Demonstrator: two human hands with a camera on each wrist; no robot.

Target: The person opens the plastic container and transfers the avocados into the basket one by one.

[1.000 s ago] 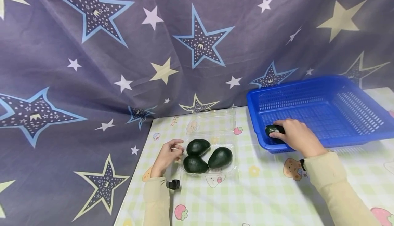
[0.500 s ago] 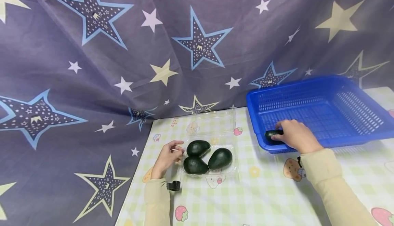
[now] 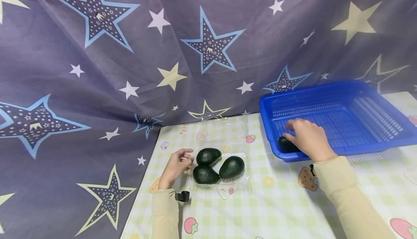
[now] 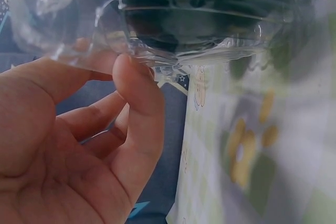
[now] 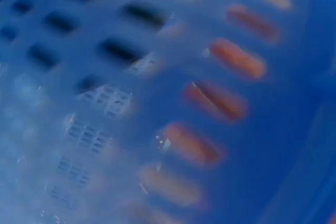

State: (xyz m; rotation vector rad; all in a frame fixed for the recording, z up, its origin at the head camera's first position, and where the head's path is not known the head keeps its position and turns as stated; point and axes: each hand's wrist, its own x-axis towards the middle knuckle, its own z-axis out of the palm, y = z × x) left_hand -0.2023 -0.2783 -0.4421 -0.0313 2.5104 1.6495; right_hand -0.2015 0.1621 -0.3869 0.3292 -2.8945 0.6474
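A clear plastic clamshell tray (image 3: 242, 181) on the checked tablecloth holds three dark green avocados (image 3: 208, 156), (image 3: 204, 174), (image 3: 232, 167). My left hand (image 3: 186, 158) pinches the tray's left rim. In the left wrist view, the thumb (image 4: 137, 90) presses on the clear rim (image 4: 173, 59) with the fingers curled behind it. My right hand (image 3: 294, 132) reaches into the blue basket (image 3: 342, 87). Its fingers are raised just above a fourth avocado (image 3: 285, 145), which lies in the basket's near left corner. The right wrist view shows only blurred blue basket mesh (image 5: 157, 103).
The clamshell's open lid (image 3: 224, 127) lies flat behind the tray. A star-patterned purple cloth (image 3: 130, 51) hangs behind the table and drapes over its left side. The table's left edge (image 3: 143, 181) runs close to my left forearm. Cartoon prints dot the tablecloth (image 3: 260, 210).
My right hand lowered the avocado into the basket's corner and lifted its fingers off it. The left hand has stayed on the tray rim.
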